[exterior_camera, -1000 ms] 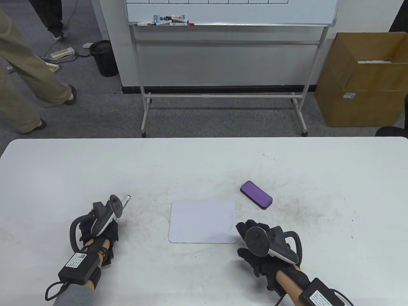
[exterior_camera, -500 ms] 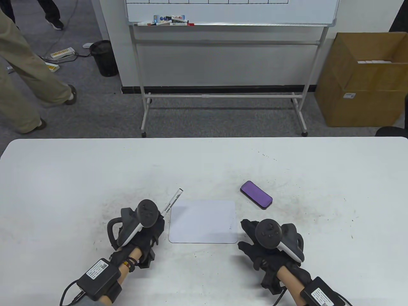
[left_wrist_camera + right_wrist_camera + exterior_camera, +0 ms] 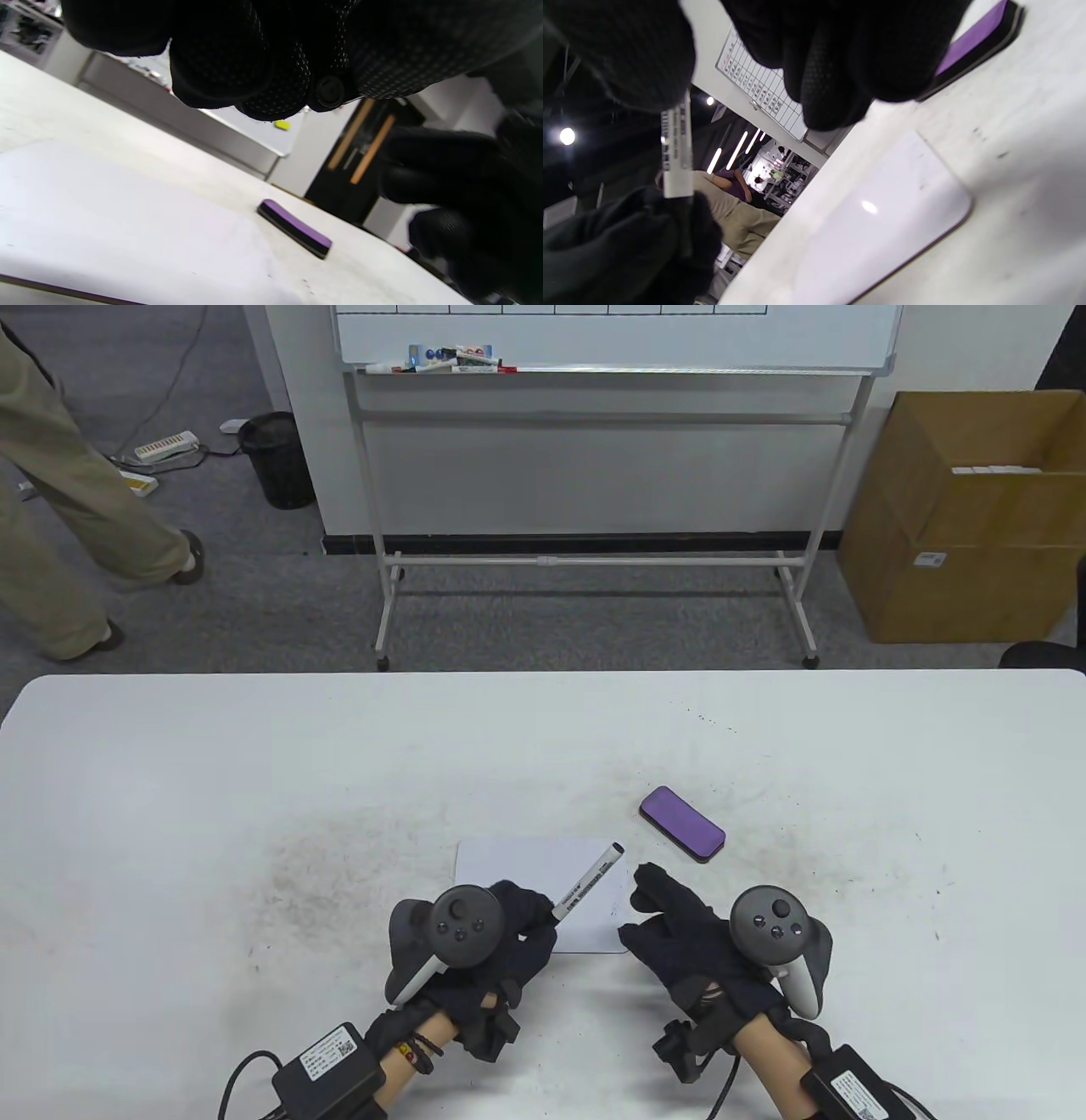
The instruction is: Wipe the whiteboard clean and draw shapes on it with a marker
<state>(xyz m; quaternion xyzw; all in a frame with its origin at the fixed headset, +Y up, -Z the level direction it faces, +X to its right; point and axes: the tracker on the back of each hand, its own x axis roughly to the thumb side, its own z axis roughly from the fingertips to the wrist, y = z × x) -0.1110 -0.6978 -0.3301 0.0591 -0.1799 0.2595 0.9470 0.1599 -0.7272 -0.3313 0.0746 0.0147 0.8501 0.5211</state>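
Observation:
A small blank whiteboard (image 3: 526, 869) (image 3: 106, 220) (image 3: 882, 220) lies flat on the white table (image 3: 254, 763). My left hand (image 3: 534, 914) hovers over the board's near edge and grips a white marker (image 3: 585, 886) (image 3: 676, 148), whose dark end points up and to the right. My right hand (image 3: 649, 912) (image 3: 466, 203) sits just right of the board. Its fingers are stretched toward the marker's end, close to it and holding nothing. A purple-topped eraser (image 3: 681, 824) (image 3: 295, 226) (image 3: 971, 55) lies beyond the board's far right corner, untouched.
Dark smudges cover the table around the board. Beyond the table stand a large whiteboard on a wheeled frame (image 3: 611, 339), a cardboard box (image 3: 959, 517) at the right and a black bin (image 3: 276, 458). A person's legs (image 3: 51, 517) are on the floor at the left.
My left hand has carried the marker rightward from the table's left side to above the small whiteboard. My right hand has turned and stretched its fingers toward the marker.

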